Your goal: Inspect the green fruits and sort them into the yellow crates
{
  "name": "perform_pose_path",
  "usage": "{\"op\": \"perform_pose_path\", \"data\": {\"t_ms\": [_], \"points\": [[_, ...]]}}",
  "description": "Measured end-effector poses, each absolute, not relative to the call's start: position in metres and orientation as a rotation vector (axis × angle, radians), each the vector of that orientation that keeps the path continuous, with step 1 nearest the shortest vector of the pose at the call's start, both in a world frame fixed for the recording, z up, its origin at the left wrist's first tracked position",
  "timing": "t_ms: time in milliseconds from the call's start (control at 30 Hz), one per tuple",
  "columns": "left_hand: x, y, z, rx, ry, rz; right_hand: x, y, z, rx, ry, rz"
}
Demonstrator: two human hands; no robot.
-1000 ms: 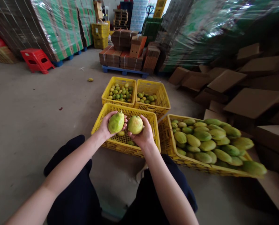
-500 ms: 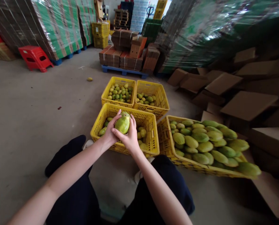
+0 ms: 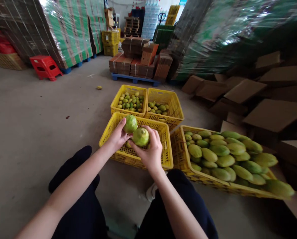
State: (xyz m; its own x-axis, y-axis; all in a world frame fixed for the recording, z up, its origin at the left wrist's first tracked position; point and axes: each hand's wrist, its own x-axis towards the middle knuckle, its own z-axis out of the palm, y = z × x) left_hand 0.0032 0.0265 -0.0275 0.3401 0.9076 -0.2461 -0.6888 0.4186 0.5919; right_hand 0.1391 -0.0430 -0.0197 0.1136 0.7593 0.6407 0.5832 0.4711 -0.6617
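Note:
My left hand [image 3: 117, 136] is closed round a light green papaya [image 3: 130, 123], thumb up along its side. Closed from the right, my right hand [image 3: 152, 147] grips a second green papaya [image 3: 141, 137], its nubbed end facing me. The two fruits are side by side, almost touching, above the near yellow crate [image 3: 167, 146]. Inside that crate the fruit is mostly hidden behind my hands. Just to the right, a larger heap of long green-yellow papayas [image 3: 219, 149] fills a tilted yellow crate [image 3: 185, 159].
Two yellow crates, left [image 3: 115, 103] and right [image 3: 177, 106], stand beyond the near one with smaller fruit inside. Cardboard boxes [image 3: 273, 114] pile up at right. A blue pallet [image 3: 136, 79] holds flattened cartons. A red stool [image 3: 46, 66] and a loose fruit [image 3: 99, 87] are on the floor.
Both hands were round one papaya; now they have separated and each holds its own. My right hand has shifted right. The view has tilted slightly up and left.

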Motion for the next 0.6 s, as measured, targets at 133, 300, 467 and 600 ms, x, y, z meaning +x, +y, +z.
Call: {"op": "perform_pose_path", "data": {"t_ms": [133,300,467,600], "points": [[0.003,0.023,-0.016,0.445,0.624,1.073,0.159,-0.042,-0.008,-1.275,-1.44,0.299],[0.013,0.018,-0.007,0.42,0.678,0.989,0.165,-0.039,-0.004,-1.311,-1.362,0.459],[0.023,0.021,-0.006,0.413,0.63,1.021,0.162,-0.038,-0.004,-1.274,-1.156,0.646],[0.026,0.025,-0.006,0.425,0.582,1.11,0.169,-0.038,-0.006,-1.29,-1.131,0.66]]}}
